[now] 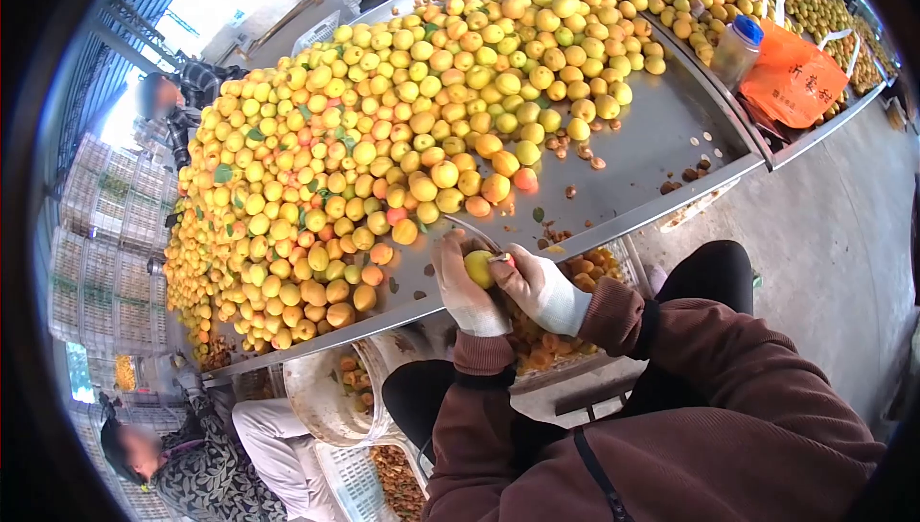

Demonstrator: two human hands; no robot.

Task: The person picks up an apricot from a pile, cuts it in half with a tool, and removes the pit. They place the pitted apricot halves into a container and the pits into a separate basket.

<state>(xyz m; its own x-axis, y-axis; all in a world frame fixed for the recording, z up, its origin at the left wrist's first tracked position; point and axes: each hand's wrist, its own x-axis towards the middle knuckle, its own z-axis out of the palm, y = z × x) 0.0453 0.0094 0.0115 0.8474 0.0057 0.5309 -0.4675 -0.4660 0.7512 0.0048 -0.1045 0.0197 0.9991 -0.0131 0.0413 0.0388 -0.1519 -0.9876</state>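
Apricot (478,268): 1 pc, yellow, held above near edge of metal table (661,129), over crate. L hand (464,290), gloved, closed round it. R hand (539,284), gloved, clamped on knife (471,232), blade at fruit.
Table: loose apricot heap (383,129), scattered pits on bare part.
Crate (551,342) under hands: cut orange fruit.
White bucket (321,397), beside knee: a few fruit pcs.
White basket (369,482): brown pits.
Bottle w/ blue cap (737,48) & orange bag (793,78): contents can't tell.
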